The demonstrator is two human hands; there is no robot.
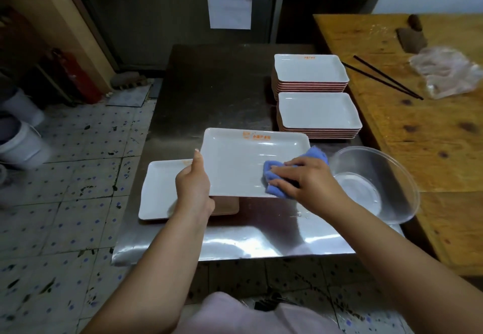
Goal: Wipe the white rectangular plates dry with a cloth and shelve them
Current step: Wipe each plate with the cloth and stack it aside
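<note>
Fingers of the right hand [303, 177] are lying fairly flat and pressing a blue cloth [287, 177] onto the right end of a white rectangular plate [240, 161], just below the centre of the frame. The left hand [192, 182] is gripping that plate's left edge, thumb lying up along the rim, and is holding it lifted above the steel table [209, 93]. An orange logo is showing along the plate's far rim. Beneath and to the lower left, another white plate [159, 190] is lying flat on the table, partly covered by the held one and by the left wrist. Just right of the cloth, a clear bowl [376, 184] is sitting at the table's right edge. Higher up, right of centre, two stacks of plates [316, 96] are standing one behind the other, nearly touching. Along the right side of the frame, a wooden table [431, 129] is carrying black chopsticks [386, 77], a cleaver [410, 35] and a crumpled clear plastic bag [447, 72].
</note>
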